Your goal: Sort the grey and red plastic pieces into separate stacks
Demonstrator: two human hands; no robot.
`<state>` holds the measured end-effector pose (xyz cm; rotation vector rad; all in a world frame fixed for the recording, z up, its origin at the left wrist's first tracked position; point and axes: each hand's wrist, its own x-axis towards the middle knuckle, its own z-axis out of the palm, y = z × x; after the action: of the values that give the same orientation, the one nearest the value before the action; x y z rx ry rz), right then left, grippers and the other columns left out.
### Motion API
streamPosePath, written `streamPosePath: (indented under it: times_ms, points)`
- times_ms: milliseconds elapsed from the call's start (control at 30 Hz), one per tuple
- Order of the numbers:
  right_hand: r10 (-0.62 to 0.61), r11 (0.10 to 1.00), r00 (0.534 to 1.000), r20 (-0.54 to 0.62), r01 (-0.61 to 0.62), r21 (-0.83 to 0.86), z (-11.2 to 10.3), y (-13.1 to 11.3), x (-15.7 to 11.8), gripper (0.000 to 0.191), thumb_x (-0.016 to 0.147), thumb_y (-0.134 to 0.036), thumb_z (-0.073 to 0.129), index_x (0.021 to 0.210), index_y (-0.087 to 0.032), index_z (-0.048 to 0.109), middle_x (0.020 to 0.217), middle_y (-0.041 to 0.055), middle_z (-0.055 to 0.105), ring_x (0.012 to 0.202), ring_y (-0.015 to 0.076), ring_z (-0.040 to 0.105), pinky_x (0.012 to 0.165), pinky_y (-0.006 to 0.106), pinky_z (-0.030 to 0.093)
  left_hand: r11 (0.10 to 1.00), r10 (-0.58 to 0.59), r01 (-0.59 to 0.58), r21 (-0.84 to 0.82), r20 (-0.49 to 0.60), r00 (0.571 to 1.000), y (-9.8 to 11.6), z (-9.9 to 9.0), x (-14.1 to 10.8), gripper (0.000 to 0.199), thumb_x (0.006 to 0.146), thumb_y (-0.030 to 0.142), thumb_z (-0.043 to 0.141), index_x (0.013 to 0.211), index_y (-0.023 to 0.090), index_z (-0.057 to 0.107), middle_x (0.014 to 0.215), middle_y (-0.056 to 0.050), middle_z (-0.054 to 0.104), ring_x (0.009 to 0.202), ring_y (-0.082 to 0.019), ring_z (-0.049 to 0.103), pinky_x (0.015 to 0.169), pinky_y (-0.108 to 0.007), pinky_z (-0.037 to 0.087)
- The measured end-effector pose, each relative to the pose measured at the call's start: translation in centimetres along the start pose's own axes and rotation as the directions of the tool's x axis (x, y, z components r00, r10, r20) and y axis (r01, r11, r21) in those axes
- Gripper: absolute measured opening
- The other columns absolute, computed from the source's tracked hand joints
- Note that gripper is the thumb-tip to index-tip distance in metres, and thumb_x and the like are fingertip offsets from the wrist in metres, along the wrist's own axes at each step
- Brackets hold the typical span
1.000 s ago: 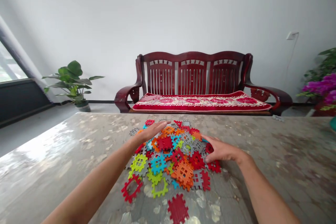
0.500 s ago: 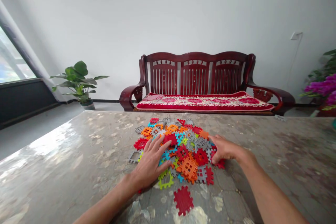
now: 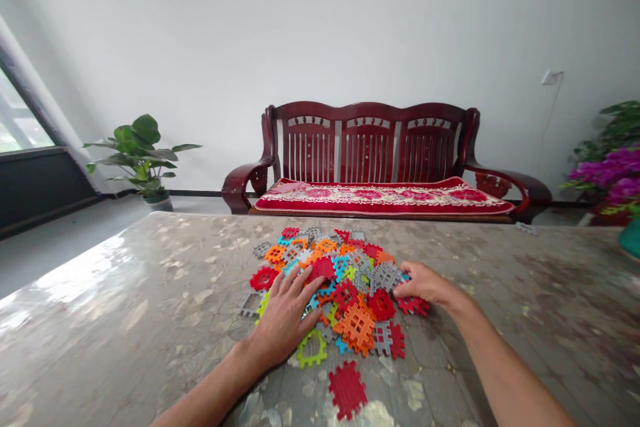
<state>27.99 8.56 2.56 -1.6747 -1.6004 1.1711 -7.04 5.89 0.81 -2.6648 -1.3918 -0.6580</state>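
The left hand (image 3: 284,320) has moved nearer, open over the plastic pieces (image 3: 356,324), uncovering far ones; the right hand (image 3: 426,282) curls at their right edge, grip unclear.

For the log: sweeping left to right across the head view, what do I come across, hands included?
Window → green potted plant → left hand → solid red piece at the near side → right hand → stray gray piece near the table's far edge → purple flowers.
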Motion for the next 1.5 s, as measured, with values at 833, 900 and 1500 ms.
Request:
streamPosePath:
  times_ms: [833, 900, 1500]
  points:
    - [-0.241, 0.943, 0.954, -0.180, 0.274, 0.190, 6.2, -9.6, 2.2, 0.036, 0.065, -0.028, 0.073, 0.099, -0.018, 0.067, 0.101, 0.0059, 0.072, 0.091, 0.0201, 0.066, 0.081, 0.032, 0.053, 0.990, 0.005, 0.011, 0.139, -0.112, 0.994, 0.6, -1.5, -0.9, 0.053, 0.092, 0.036, 0.052, 0.144, 0.027, 0.043, 0.150, -0.009, 0.044, 0.138, -0.029, 0.038, 0.115, -0.055, 0.021]
    - [-0.261, 0.950, 0.921, -0.289, 0.298, 0.092, 5.8, -8.3, 2.1, 0.032, 0.069, -0.028, 0.067, 0.099, -0.018, 0.067, 0.102, 0.0064, 0.072, 0.093, 0.0209, 0.066, 0.084, 0.034, 0.051, 0.990, 0.072, -0.063, 0.127, -0.070, 0.995, 1.9, -2.2, -1.4, 0.062, 0.089, 0.043, 0.056, 0.147, 0.030, 0.038, 0.155, -0.008, 0.036, 0.142, -0.030, 0.031, 0.116, -0.056, 0.019]
    - [-0.176, 0.932, 0.944, -0.278, 0.069, -0.355, 5.7, -0.8, -5.2, 0.042, 0.080, -0.040, 0.055, 0.115, -0.017, 0.062, 0.110, 0.0120, 0.066, 0.103, 0.0263, 0.062, 0.091, 0.038, 0.046, 0.986, 0.165, -0.158, -0.046, 0.306, 0.938, 6.9, -1.9, -3.0, 0.095, 0.069, 0.048, 0.076, 0.150, 0.034, 0.029, 0.162, -0.013, 0.015, 0.146, -0.039, 0.018, 0.115, -0.064, 0.016]
